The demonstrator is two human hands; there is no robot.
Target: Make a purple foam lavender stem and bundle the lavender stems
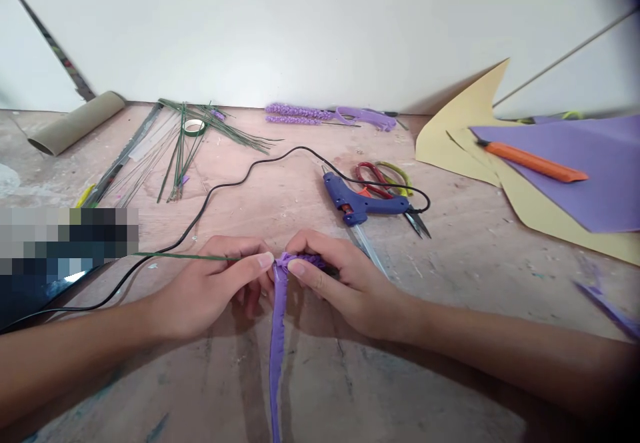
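Observation:
My left hand [227,276] pinches a thin green wire stem [190,256] between thumb and fingers; the stem runs out to the left. Close beside it, my right hand [335,276] is closed on the purple wrapped end [316,261] of that stem, thumb on top. A fringed purple strip [277,356] hangs from the wrapped part between my two hands, toward the near edge of the view. Part of the wrapped end is hidden under my right fingers.
Beyond my right hand lie a blue glue gun [345,196] and scissors [417,219]. Its black cord [215,189] crosses leftward. An orange cutter [537,161] rests on purple sheet [575,196]. Behind are green wires [180,156], tape [195,127], finished purple stems [295,113] and a cardboard tube [77,123].

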